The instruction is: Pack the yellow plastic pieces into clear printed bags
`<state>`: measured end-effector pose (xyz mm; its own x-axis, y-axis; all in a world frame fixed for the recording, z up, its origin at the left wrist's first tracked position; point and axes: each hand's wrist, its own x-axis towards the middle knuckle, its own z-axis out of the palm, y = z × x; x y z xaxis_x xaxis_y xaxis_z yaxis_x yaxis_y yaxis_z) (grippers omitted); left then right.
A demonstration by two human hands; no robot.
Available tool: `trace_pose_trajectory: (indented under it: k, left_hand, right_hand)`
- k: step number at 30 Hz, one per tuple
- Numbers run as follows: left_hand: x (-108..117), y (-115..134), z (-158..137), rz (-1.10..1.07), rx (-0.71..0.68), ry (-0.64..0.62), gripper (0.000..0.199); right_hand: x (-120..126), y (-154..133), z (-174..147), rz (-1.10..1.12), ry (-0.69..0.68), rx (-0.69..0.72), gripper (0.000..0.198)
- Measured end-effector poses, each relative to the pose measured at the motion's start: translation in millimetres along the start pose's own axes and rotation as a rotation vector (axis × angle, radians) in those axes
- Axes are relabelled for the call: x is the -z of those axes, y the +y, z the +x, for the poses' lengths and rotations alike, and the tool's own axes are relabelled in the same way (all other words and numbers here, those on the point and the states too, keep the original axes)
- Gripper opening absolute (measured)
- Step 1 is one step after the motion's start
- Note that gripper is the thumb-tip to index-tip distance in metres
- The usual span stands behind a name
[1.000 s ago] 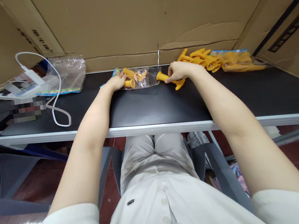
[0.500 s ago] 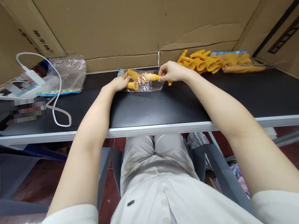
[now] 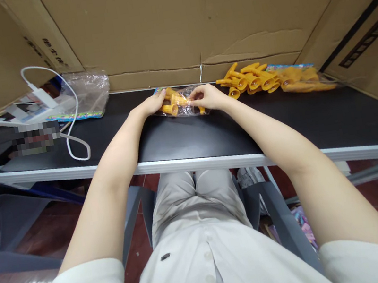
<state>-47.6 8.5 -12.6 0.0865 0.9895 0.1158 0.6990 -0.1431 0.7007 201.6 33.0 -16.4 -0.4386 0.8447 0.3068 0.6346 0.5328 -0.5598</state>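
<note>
A clear plastic bag [image 3: 189,111] with a blue-edged top lies flat on the black tabletop, several orange horn-shaped plastic pieces in or on it. My left hand [image 3: 153,103] grips the bag's left end, its fingertips partly hidden. From the right, my right hand [image 3: 209,97] reaches over the bag, thumb and forefinger pinched on an orange horn-shaped piece [image 3: 180,100]. One flared piece [image 3: 170,110] sits by my left fingers. Another orange end shows beneath my right hand. Whether each piece is fully inside the film, I cannot tell.
Loose orange pieces [image 3: 255,82] are heaped to the right, beside a filled bag [image 3: 303,80]. At left are an empty clear bag [image 3: 90,92], a white cable [image 3: 76,95] and papers. Cardboard walls [image 3: 156,27] stand behind the black table [image 3: 195,138].
My right hand has moved left over the bag, bringing the orange piece further in. My left hand has barely moved. An orange piece at the heap's left side is now uncovered.
</note>
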Motion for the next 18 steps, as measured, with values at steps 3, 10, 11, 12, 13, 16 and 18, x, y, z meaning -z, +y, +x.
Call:
trace_pose_trajectory:
  k: [3, 10, 11, 12, 13, 16, 18]
  left_hand:
    - [-0.4, 5.8, -3.9, -0.090, 0.038, -0.007, 0.086]
    - [-1.2, 10.9, -8.4, -0.223, -0.016, -0.015, 0.080]
    - [-1.1, 9.6, -7.6, -0.229, -0.035, -0.021, 0.078]
    - [-0.8, 7.9, -6.5, -0.227, -0.052, -0.027, 0.076]
    - [-0.3, 5.9, -5.2, -0.218, -0.065, -0.029, 0.075]
    - [1.7, -1.4, -0.5, -0.168, -0.079, -0.030, 0.076]
    - [2.4, -5.7, 2.5, -0.157, -0.068, -0.041, 0.082]
  right_hand:
    - [-2.6, -4.0, 1.0, -0.010, 0.025, 0.010, 0.027]
    - [1.5, -8.3, -1.9, -0.114, -0.014, 0.028, 0.012]
    - [1.4, -8.8, -2.5, -0.133, -0.014, 0.036, 0.010]
    - [1.0, -9.5, -3.0, -0.145, -0.013, 0.042, 0.008]
    - [0.5, -10.3, -3.4, -0.151, -0.016, 0.045, 0.007]
    - [-1.1, -13.5, -5.0, -0.145, -0.041, 0.047, 0.006]
    - [-1.7, -16.6, -6.5, -0.143, -0.054, 0.034, 0.007]
